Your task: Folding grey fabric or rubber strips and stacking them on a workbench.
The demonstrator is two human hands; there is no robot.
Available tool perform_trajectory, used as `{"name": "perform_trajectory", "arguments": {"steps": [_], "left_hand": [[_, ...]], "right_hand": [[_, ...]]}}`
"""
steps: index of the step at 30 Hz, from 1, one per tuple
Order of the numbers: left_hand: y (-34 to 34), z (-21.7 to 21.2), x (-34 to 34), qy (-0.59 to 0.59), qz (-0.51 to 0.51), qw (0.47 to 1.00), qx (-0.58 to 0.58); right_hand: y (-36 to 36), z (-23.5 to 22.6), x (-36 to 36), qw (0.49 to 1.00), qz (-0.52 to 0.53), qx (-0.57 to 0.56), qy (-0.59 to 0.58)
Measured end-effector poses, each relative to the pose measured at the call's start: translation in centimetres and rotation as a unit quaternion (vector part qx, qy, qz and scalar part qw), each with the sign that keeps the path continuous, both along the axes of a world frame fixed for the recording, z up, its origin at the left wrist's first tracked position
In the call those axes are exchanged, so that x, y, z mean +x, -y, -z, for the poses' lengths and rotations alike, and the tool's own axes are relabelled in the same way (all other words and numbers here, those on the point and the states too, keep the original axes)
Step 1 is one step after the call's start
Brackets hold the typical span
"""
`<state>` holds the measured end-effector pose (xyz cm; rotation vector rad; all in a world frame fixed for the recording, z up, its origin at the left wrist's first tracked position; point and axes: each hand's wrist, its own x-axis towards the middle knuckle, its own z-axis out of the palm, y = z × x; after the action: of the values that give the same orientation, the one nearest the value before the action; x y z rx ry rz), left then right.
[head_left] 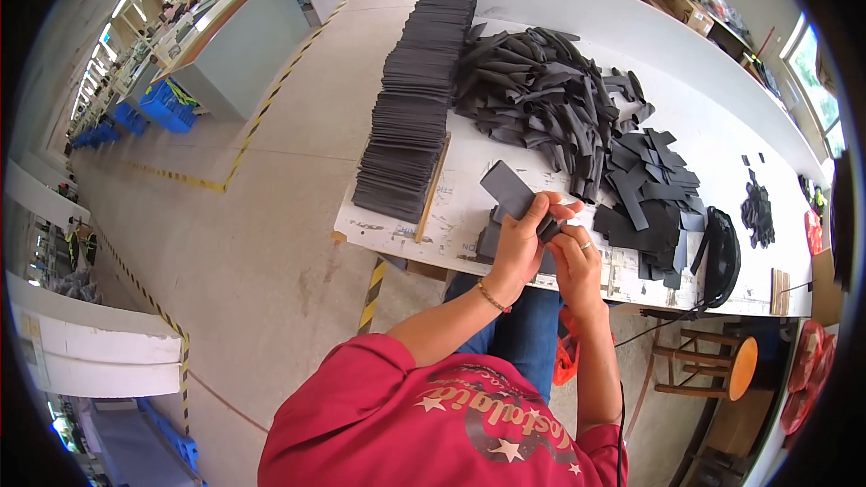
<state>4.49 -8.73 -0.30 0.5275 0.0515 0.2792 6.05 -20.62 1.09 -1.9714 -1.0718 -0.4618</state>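
Observation:
Above the near edge of the white table [448, 239], my left hand [516, 245] grips a flat dark grey strip [508, 186] of sheet material. Its upper end sticks out past the fingers toward the far left. My right hand [578, 263], with a ring on one finger, pinches the lower end, which looks folded or curled over. Both hands touch at this end, and the fingers partly hide it. Below my left hand lie more flat dark pieces [488, 239], partly covered by the hand.
A long row of stacked dark pieces [410, 99] runs along the table's left side, beside a wooden strip [434, 189]. A heap of curled pieces [532, 81] lies behind my hands. Flat pieces [654, 180] and a black bundle [721, 257] are right. A stool [741, 368] stands lower right.

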Motion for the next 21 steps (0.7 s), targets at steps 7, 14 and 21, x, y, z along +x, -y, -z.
{"name": "perform_trajectory", "arguments": {"steps": [7,14,21], "left_hand": [[-0.3,0.2,0.2,-0.013,0.006,1.000,-0.023],[-1.3,-0.2,0.0,-0.024,-0.012,1.000,-0.007],[-0.9,-0.2,0.0,-0.022,-0.009,1.000,0.003]], "right_hand": [[-0.2,0.0,-0.1,1.000,0.012,-0.007,0.012],[-0.6,-0.1,-0.5,1.000,0.000,-0.013,0.011],[-0.1,0.0,-0.7,1.000,0.013,-0.021,0.009]]}}
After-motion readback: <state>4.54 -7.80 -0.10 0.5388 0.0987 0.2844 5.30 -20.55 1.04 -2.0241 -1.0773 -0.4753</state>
